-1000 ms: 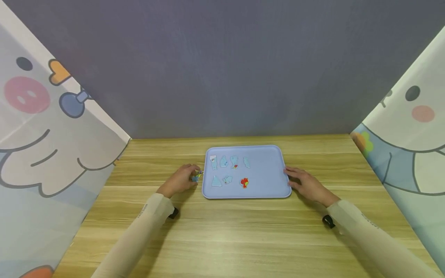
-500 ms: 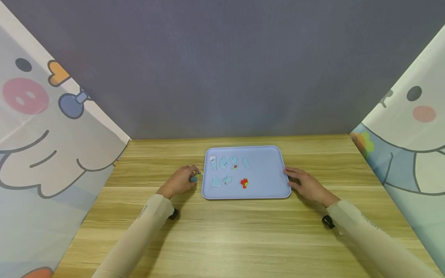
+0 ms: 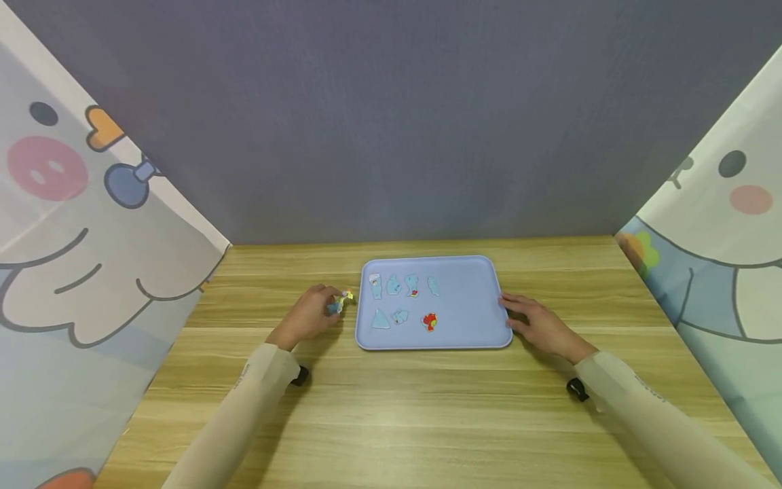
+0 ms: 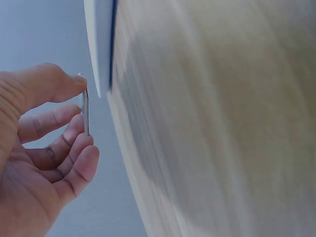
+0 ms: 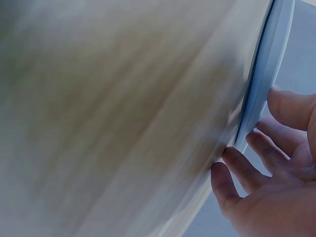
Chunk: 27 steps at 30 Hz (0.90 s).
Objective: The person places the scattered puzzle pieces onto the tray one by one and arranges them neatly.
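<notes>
A flat, multicoloured puzzle piece (image 3: pixel 340 301) in yellow, blue and white is pinched between the thumb and fingers of my left hand (image 3: pixel 309 315), just left of the tray. In the left wrist view this piece (image 4: pixel 86 111) shows edge-on, a thin upright strip between thumb and fingertips. My right hand (image 3: pixel 537 326) rests at the right edge of the pale blue tray (image 3: pixel 467 299), fingers loosely extended. The right wrist view has the thumb and fingertips (image 5: pixel 254 137) against the tray's rim (image 5: pixel 266 74).
On the tray lie several light blue puzzle pieces (image 3: pixel 380 319) in two rows at the left. A red piece (image 3: pixel 430 321) lies near the middle of the lower row. The wooden table (image 3: pixel 391 414) meets a grey panel (image 3: pixel 391 136) behind the tray.
My left hand has drawn a little to the left and up from the tray with the piece, which now shows more fully. The right hand and the tray have stayed put.
</notes>
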{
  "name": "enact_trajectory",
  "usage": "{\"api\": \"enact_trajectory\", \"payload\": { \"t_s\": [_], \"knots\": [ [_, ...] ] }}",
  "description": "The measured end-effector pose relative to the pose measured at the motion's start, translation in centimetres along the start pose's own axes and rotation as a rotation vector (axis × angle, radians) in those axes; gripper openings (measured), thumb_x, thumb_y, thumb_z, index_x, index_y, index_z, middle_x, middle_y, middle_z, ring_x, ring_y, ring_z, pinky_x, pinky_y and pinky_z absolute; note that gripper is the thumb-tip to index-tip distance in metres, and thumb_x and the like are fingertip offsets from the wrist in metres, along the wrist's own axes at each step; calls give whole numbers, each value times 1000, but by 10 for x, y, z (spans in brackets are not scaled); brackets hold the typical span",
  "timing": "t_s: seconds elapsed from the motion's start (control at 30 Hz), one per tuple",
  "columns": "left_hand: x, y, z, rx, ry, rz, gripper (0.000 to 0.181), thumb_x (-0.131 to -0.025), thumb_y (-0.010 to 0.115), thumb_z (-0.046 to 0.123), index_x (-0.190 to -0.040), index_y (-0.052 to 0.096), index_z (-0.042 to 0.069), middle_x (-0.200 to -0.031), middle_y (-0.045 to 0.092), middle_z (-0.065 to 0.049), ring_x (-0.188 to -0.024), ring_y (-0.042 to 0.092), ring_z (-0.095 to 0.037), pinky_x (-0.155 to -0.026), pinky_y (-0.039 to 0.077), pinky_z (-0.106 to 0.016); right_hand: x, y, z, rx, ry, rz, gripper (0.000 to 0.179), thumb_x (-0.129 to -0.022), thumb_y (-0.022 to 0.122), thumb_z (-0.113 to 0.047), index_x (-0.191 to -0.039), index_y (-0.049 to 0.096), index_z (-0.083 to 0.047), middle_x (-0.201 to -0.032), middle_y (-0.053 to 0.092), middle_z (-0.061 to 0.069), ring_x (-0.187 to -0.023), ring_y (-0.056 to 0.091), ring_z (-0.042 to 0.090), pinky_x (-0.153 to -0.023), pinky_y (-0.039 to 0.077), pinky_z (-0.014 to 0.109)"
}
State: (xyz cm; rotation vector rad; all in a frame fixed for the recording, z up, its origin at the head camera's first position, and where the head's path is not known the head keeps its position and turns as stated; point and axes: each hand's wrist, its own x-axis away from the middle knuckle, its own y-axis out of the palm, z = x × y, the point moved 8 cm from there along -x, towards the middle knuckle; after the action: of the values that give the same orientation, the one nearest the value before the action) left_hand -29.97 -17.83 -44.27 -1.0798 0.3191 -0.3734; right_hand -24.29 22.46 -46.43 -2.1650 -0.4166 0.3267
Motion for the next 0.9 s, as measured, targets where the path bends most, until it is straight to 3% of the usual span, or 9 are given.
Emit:
{"api": "enact_trajectory", "payload": {
  "t_s": [0.3, 0.57, 0.77, 0.9],
  "knots": [
    [-5, -4, 18, -19, 52, 22, 50, -79, 73, 10, -125, 57, -2, -94, 57, -5, -81, 52, -18, -69, 47, -32, 1, 0, 0, -7, 4, 3, 47, -91, 59, -2, -135, 45, 7, -142, 38, 24, -128, 33, 44, -101, 29, 57],
    [-15, -8, 38, -52, 103, 52, 45, -79, 73, 10, -121, 61, 0, -92, 58, -6, -80, 50, -18, -68, 45, -31, 0, 1, 2, 3, -5, 2, 47, -91, 60, -3, -135, 46, 7, -142, 38, 24, -128, 34, 44, -101, 29, 56],
    [-26, -9, 61, -78, 147, 45, 46, -78, 74, 10, -120, 60, -2, -91, 58, -7, -82, 51, -20, -70, 45, -32, 0, 0, 2, 12, -4, 6, 47, -91, 60, -3, -135, 46, 7, -142, 38, 24, -128, 34, 44, -101, 30, 56],
    [-33, -6, 77, -73, 137, 35, 46, -78, 74, 11, -120, 61, -2, -91, 57, -5, -82, 50, -19, -70, 45, -30, 0, -1, -1, 9, -14, 13, 47, -91, 61, -3, -134, 47, 7, -141, 39, 25, -127, 35, 45, -100, 30, 57]
  ]
}}
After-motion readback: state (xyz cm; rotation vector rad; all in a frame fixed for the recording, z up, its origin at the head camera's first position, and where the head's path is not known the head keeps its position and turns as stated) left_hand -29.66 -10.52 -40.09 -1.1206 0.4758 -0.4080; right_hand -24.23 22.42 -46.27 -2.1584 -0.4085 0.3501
